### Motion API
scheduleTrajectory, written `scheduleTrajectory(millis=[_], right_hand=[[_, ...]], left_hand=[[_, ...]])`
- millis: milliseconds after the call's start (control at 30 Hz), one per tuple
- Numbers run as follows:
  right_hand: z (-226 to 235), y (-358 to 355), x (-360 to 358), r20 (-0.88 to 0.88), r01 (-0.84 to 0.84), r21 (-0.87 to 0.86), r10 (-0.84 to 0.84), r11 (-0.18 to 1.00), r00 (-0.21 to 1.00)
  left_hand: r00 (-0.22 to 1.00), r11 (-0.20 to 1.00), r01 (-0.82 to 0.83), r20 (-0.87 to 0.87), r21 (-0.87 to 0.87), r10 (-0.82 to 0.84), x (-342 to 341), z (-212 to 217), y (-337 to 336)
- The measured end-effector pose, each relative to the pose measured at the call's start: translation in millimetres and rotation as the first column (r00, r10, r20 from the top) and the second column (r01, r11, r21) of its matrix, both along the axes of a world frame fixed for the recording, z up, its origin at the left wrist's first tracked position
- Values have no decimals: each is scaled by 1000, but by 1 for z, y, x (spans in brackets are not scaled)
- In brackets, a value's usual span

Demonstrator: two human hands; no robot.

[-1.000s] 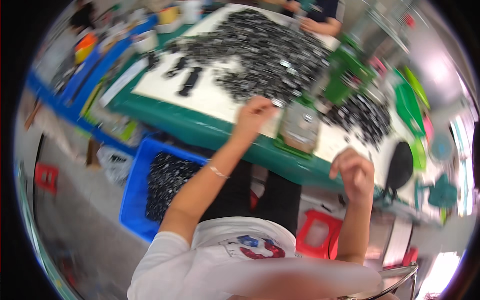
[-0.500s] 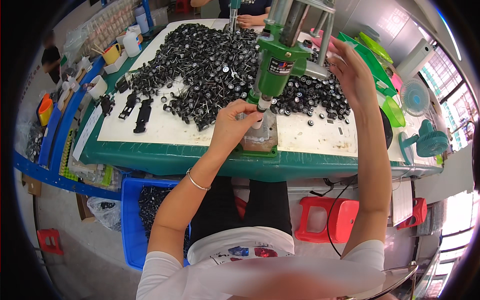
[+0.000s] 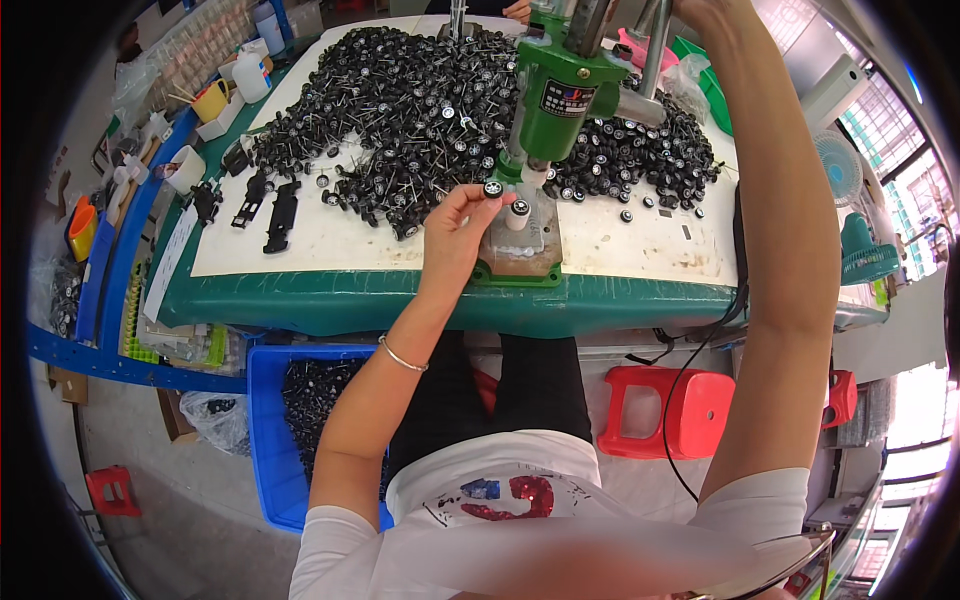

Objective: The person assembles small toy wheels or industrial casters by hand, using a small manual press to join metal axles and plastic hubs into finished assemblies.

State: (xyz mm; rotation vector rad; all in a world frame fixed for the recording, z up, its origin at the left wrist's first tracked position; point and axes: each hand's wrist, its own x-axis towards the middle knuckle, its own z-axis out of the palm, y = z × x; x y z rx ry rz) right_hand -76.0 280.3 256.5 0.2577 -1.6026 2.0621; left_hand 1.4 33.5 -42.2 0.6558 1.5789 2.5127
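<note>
My left hand [image 3: 458, 238] is closed in a pinch on a small black toy wheel [image 3: 493, 188] with a silver hub. Just right of its fingertips, another wheel [image 3: 519, 207] sits on top of a short white post on the base plate [image 3: 518, 262] of a green hand press [image 3: 556, 105]. The press's ram [image 3: 537, 166] is above that post, apart from the wheel. My right hand [image 3: 705, 10] is raised by the upper end of the press's metal lever [image 3: 657, 45]; the top edge cuts off its fingers, so its grip does not show.
A large heap of black wheels with metal axles [image 3: 400, 110] covers the table behind and left of the press. More wheels [image 3: 650, 160] lie to the right. Black toy chassis [image 3: 283, 215] lie at left. A blue bin [image 3: 262, 430] and a red stool [image 3: 700, 412] stand below.
My left hand has moved slightly left and up from under the ram, bringing a wheel into view. The ram now stands higher. My right arm has reached farther up, toward the top edge.
</note>
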Motion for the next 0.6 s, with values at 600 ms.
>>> scheduleTrajectory(millis=[600], right_hand=[[-19, -80, 92, -383, 316, 50, -274, 947, 882]], left_hand=[[997, 993, -69, 36, 100, 65, 11, -15, 12]])
